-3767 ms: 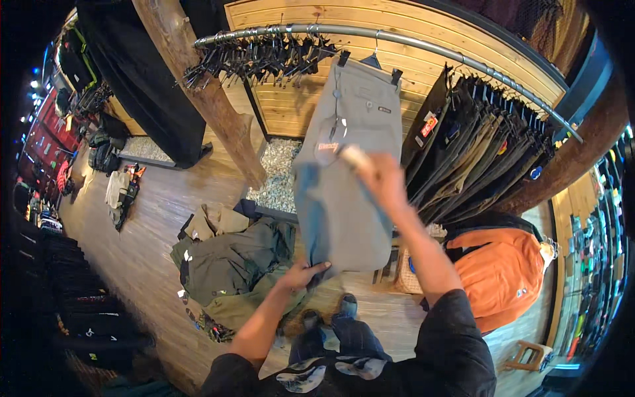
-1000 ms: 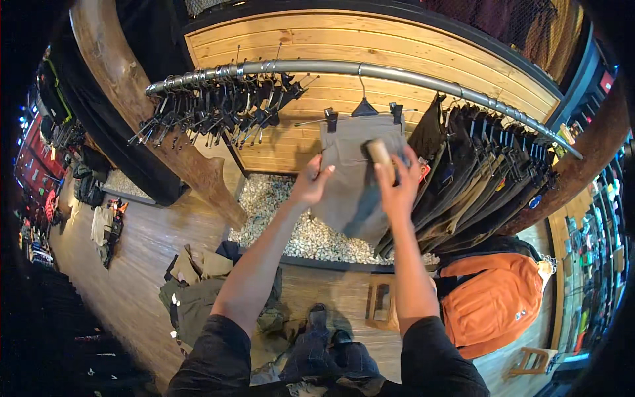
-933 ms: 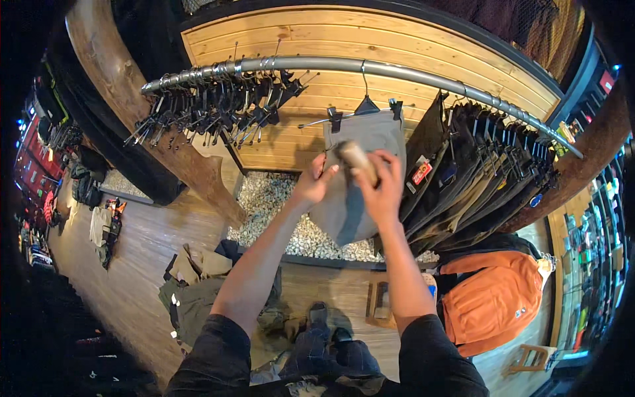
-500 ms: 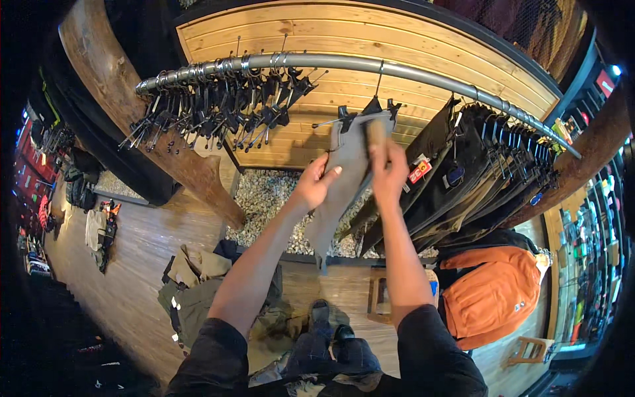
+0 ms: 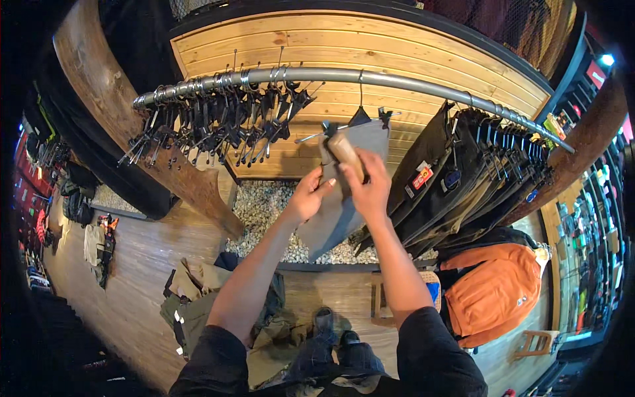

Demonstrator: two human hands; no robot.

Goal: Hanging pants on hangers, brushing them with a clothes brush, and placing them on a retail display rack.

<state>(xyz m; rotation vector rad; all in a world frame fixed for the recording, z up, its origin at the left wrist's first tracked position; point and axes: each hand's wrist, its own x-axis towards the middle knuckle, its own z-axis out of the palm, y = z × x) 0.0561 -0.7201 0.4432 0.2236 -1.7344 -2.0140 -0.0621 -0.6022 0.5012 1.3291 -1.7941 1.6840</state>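
Up at the metal rail, both hands work on a pair of grey trousers that hangs from a black clip hanger hooked over the rail. The right hand is closed around the waistband area, fingers curled over a rolled tan tag or fold at the top edge of the cloth. The left hand lies against the left edge of the grey trousers, thumb and fingers pinching the fabric just below the clip.

To the left along the rail hangs a dense bunch of empty black clip hangers, with a short bare stretch of rail between them and the grey trousers. To the right the row of dark hanging trousers presses close; its nearest edge touches or nearly touches the grey pair, so the free room lies on the left side. Behind is a wooden plank wall, below it a bed of pale pebbles. On the wooden floor by the person's feet lies a heap of olive garments; an orange jacket sits low to the right
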